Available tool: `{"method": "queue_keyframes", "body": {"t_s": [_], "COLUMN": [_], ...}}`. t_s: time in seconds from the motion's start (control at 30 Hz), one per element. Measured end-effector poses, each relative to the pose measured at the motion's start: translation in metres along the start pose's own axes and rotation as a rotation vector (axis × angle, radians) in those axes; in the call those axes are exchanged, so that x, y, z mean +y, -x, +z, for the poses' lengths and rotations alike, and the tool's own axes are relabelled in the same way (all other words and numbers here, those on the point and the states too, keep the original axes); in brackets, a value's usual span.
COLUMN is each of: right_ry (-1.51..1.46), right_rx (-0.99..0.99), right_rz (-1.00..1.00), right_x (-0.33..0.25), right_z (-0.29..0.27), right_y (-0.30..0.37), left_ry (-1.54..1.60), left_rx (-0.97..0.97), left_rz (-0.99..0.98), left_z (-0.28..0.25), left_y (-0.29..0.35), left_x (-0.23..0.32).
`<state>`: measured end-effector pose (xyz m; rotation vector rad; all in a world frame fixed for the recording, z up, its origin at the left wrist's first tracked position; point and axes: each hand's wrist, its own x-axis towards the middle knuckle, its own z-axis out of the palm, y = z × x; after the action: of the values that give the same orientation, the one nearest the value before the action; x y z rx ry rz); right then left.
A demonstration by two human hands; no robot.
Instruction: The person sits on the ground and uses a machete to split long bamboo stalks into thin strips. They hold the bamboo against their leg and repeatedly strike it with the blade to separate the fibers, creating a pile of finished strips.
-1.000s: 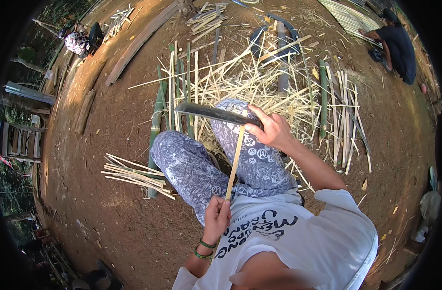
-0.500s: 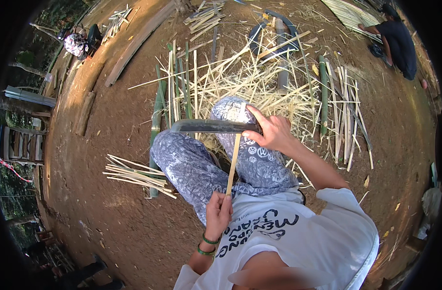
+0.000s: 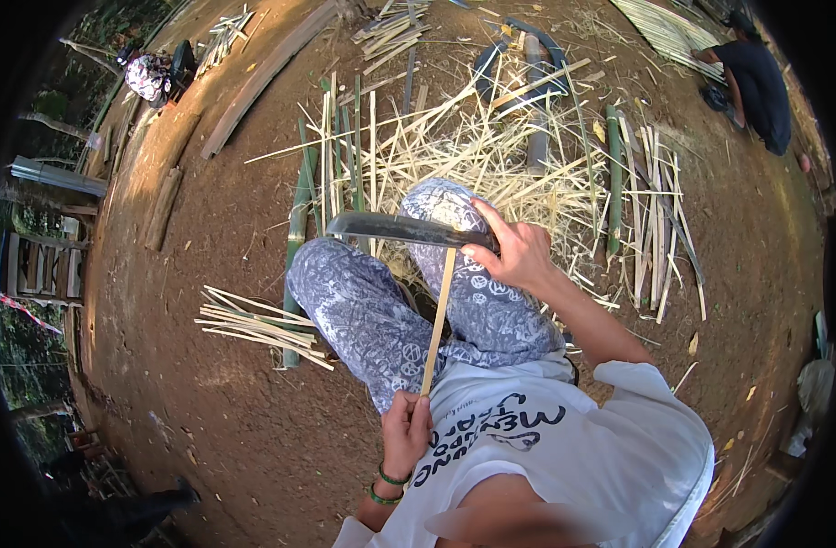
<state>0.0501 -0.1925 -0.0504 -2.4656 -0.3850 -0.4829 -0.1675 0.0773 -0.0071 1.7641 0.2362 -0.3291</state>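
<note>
The left hand (image 3: 406,431) is curling tightly around the lower end of a pale bamboo strip (image 3: 439,315), pinching it in front of the person's white shirt (image 3: 564,429). The right hand (image 3: 522,252) is half curled, holding the right end of a long dark knife (image 3: 395,227), its thumb lying along the near side and its forefinger stretching forward over the knee. How its other fingers are wrapping the knife is hard to tell. The strip is running forward from the left hand, between the two hands, and meeting the near edge of the blade, which is extending leftward from the right hand above the patterned trousers (image 3: 340,283).

Beyond both hands, a heap of pale shavings (image 3: 473,151) is covering the ground, with a dark ring (image 3: 559,68) lying at its far side. To the left of the left hand, a bundle of short strips (image 3: 258,327) is resting on the soil. To the right of the right hand, a green bamboo pole (image 3: 614,183) is lying beside more long strips (image 3: 654,219). Far ahead and to the right of both hands, a person in dark clothing (image 3: 756,91) is crouching.
</note>
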Motion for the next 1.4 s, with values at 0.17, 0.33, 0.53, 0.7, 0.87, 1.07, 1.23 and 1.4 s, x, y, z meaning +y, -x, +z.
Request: {"method": "queue_keyframes", "body": {"t_s": [0.17, 0.33, 0.53, 0.7, 0.87, 1.07, 1.23, 1.4], "right_ry": [-0.334, -0.645, -0.943, -0.933, -0.889, -1.146, -1.36, -1.287], "right_rx": [-0.029, 0.033, -0.147, 0.001, 0.168, 0.246, 0.332, 0.406], "right_rz": [0.447, 0.381, 0.392, 0.264, 0.145, 0.267, 0.251, 0.19], "right_x": [0.017, -0.008, -0.055, -0.075, -0.068, -0.081, -0.074, -0.081], "right_z": [-0.011, -0.043, -0.082, -0.103, -0.102, -0.096, -0.095, -0.104], "right_y": [-0.019, -0.026, -0.069, -0.105, -0.116, -0.111, -0.113, -0.117], "left_ry": [0.081, 0.22, -0.173, -0.236, -0.453, -0.606, -0.627, -0.63], "left_rx": [0.111, 0.103, 0.179, 0.333, 0.499, 0.758, 0.822, 0.997], "left_rz": [-0.095, 0.001, 0.416, 0.639, 0.61, 0.648, 0.735, 0.999], "left_z": [-0.017, -0.019, -0.027, -0.04, -0.043, -0.052, -0.058, -0.101], "left_y": [0.044, 0.004, -0.055, -0.085, -0.103, -0.134, -0.15, -0.164], "left_x": [-0.041, -0.018, 0.008, 0.056, 0.091, 0.121, 0.14, 0.166]}}
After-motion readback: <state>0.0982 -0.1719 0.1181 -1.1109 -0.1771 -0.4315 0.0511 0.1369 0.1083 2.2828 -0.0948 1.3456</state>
